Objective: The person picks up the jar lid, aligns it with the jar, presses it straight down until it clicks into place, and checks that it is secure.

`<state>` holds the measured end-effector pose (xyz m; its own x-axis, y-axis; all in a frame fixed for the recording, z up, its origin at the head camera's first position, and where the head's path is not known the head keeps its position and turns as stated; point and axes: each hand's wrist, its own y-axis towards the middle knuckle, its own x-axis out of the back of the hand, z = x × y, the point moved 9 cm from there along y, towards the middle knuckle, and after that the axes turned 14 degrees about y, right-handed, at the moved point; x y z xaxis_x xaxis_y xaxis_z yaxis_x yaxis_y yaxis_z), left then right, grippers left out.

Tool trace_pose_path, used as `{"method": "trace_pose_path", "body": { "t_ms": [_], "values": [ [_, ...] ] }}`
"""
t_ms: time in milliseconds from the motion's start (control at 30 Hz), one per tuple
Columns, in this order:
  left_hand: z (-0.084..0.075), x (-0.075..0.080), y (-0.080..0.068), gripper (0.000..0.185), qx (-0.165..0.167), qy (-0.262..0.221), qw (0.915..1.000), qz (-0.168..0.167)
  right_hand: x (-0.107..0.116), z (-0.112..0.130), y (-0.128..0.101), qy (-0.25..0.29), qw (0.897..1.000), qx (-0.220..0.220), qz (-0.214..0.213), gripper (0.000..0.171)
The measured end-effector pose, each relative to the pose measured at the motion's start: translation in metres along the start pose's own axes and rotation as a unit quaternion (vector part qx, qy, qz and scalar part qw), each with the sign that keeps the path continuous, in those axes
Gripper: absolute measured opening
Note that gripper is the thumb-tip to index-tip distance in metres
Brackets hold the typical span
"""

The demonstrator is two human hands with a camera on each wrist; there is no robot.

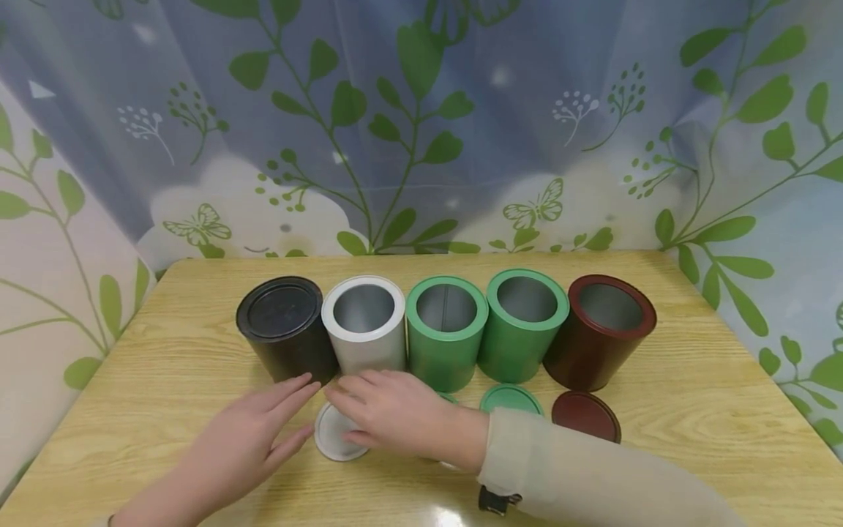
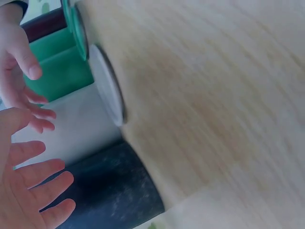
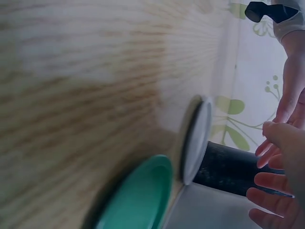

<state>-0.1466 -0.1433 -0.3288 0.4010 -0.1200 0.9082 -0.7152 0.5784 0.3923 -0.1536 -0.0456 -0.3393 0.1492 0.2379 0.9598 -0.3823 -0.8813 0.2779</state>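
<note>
Pale wood-grain table (image 1: 698,366) before a blue-and-white backdrop (image 1: 514,132) with green leaves (image 1: 420,62) and butterflies (image 1: 536,210)

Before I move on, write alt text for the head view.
A person's left hand and right hand are close together near a white lid on a wooden table. Behind, left to right, stand a lidded black can, an open white can, two open green cans and an open dark red can; green lids and a dark red lid lie in front.
</note>
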Motion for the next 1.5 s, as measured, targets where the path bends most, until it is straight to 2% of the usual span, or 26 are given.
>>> {"method": "trace_pose_path", "body": {
  "t_ms": [233, 467, 833, 1133, 1333, 1500],
  "values": [
    [-0.013, -0.023, 0.004, 0.051, -0.03, 0.013, 0.999, 0.03, -0.016, -0.005, -0.008, 0.013, 0.999, -0.019, 0.04, 0.056],
    [-0.017, -0.036, 0.003, 0.049, -0.046, 0.024, 0.9978, 0.041, -0.027, -0.007, -0.013, 0.014, 0.997, -0.033, 0.075, 0.058],
    [-0.02, -0.057, -0.003, 0.053, -0.056, 0.012, 0.9941, 0.092, -0.041, -0.006, -0.02, 0.039, 0.996, -0.035, 0.078, 0.054],
    [-0.027, -0.065, -0.001, 0.058, -0.087, 0.003, 0.9929, 0.081, -0.053, -0.005, -0.022, 0.035, 0.994, -0.021, 0.105, 0.052],
    [-0.03, -0.065, -0.001, 0.052, -0.099, -0.009, 0.9916, 0.083, -0.055, -0.004, -0.02, 0.022, 0.995, -0.012, 0.098, 0.038],
    [-0.032, -0.064, -0.002, 0.043, -0.105, -0.018, 0.9909, 0.081, -0.054, -0.004, -0.02, 0.031, 0.994, -0.015, 0.105, 0.031]
  ]
}}
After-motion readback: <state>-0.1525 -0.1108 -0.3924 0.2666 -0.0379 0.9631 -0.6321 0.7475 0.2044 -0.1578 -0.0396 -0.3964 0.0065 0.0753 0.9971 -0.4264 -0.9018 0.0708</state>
